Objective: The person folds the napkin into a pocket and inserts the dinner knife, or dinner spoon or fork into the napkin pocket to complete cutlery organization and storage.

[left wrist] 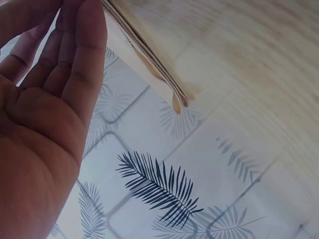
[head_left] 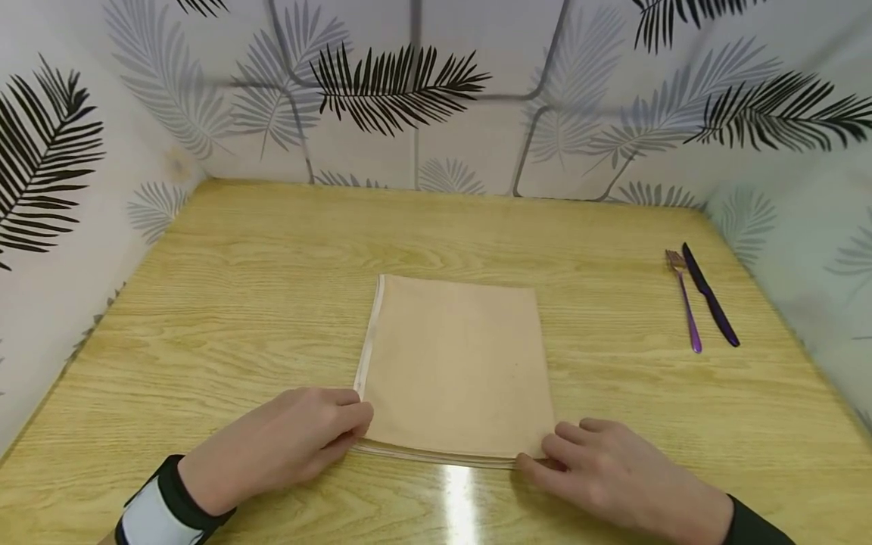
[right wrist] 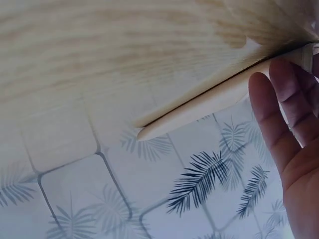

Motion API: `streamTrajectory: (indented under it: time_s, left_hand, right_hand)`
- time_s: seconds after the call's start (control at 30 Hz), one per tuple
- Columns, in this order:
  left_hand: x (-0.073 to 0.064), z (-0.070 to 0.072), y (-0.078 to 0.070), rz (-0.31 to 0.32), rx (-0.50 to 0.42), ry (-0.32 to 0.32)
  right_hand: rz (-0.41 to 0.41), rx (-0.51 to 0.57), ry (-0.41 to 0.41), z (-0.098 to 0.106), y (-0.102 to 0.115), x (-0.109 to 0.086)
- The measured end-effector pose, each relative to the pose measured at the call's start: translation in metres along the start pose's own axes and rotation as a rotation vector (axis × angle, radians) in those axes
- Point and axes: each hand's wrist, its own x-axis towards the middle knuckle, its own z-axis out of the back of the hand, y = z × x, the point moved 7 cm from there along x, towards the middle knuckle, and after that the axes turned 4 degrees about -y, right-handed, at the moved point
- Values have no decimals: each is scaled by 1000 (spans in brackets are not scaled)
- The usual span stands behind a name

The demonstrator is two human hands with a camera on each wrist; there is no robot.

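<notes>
A peach-coloured cloth napkin (head_left: 456, 363), folded to a square of several layers, lies flat on the wooden table. A pale hem runs along its left side. At the near left corner my left hand (head_left: 286, 439) pinches the cloth between thumb and fingers. My right hand (head_left: 606, 473) grips the near right corner, thumb at the front edge. Stacked edges of the folded cloth (left wrist: 149, 57) show in the left wrist view past the left hand (left wrist: 55, 94). In the right wrist view the fingers of the right hand (right wrist: 294, 124) are by the cloth's edge (right wrist: 199, 107).
A purple fork (head_left: 686, 303) and a dark purple knife (head_left: 711, 299) lie side by side at the right of the table (head_left: 238, 303). Leaf-patterned white curtains (head_left: 463, 144) stand behind the table and along both sides.
</notes>
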Motion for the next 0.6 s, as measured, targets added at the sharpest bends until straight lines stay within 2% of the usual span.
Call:
streamTrajectory:
  time_s: [0.2, 0.43, 0.6]
  left_hand:
    - [-1, -2, -2, -16, 43, 2]
    - [-4, -3, -5, -68, 126, -34]
    - [-4, -5, -2, -45, 81, -2]
  right_hand:
    - [24, -13, 17, 0, 4, -2]
    - [2, 16, 22, -5, -1, -7]
    - [-48, 67, 41, -5, -4, -8]
